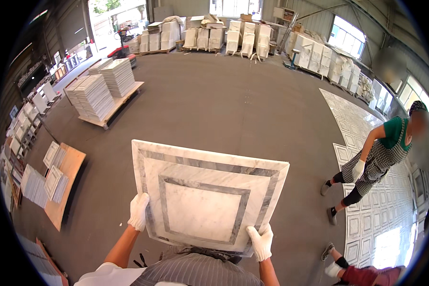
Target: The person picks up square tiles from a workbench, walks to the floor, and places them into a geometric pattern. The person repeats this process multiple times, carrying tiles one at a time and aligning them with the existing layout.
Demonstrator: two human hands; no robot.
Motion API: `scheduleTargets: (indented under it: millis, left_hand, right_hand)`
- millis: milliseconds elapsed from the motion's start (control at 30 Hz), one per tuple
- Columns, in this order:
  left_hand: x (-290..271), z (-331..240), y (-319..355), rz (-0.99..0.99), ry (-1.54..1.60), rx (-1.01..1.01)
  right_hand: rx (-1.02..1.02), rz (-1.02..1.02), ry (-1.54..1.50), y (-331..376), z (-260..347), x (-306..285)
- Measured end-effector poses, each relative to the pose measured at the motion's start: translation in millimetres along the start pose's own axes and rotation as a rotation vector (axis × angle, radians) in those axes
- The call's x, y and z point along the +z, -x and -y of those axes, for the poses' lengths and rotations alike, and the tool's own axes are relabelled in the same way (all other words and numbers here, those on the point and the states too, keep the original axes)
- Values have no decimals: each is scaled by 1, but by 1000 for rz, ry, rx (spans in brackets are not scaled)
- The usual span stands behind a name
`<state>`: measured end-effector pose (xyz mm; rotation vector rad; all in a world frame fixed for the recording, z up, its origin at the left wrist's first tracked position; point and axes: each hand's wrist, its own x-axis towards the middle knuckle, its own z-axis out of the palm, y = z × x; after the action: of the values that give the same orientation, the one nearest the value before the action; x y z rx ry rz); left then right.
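Note:
A square marble tile [202, 212], white with two grey inlaid square bands, is held up in front of my body, tilted so its patterned face shows. My left hand [138, 211], in a white glove, grips its left edge. On the right edge, near the lower corner, my right hand [260, 242] has hold of it, also gloved, with the thumb over the face. The fingers behind the tile are partly hidden. Below it shows my striped apron [190, 270].
A pallet with stacked tiles [91, 95] stands at far left; a wooden board with tile stacks [57, 183] lies nearer. At right, similar tiles [367, 214] cover the floor, beside a walking person [386, 148] and another person's maroon sleeve [372, 276]. Wrapped stacks [205, 38] line the back.

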<state>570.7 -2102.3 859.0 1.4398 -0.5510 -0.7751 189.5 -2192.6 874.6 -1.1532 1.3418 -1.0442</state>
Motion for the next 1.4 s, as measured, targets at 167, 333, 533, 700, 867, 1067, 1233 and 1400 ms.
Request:
scheduleTargets:
  millis: [167, 333, 533, 700, 867, 1067, 1233, 1400]
  left_hand:
    - [157, -26, -128, 160, -22, -20]
    - [286, -25, -229, 268, -85, -100]
    - [451, -11, -325, 390, -116, -77]
    - [609, 5, -376, 278, -109, 57]
    - [724, 4, -434, 252, 26, -55]
    - [873, 12, -506, 289, -15, -61]
    - [1042, 16, -620, 396, -73, -44]
    - [1203, -1, -676, 546, -122, -111]
  right_hand:
    - [-58, -169, -73, -131, 35, -32]
    - [3, -298, -136, -234, 53, -67]
    - [9, -399, -92, -384, 62, -132]
    - [39, -319, -143, -551, 59, -214]
    - [119, -242, 98, -685, 105, -279]
    - [95, -309, -48, -818, 106, -337]
    - [-11, -429, -113, -970, 110, -384]
    - [33, -593, -163, -1070, 141, -444]
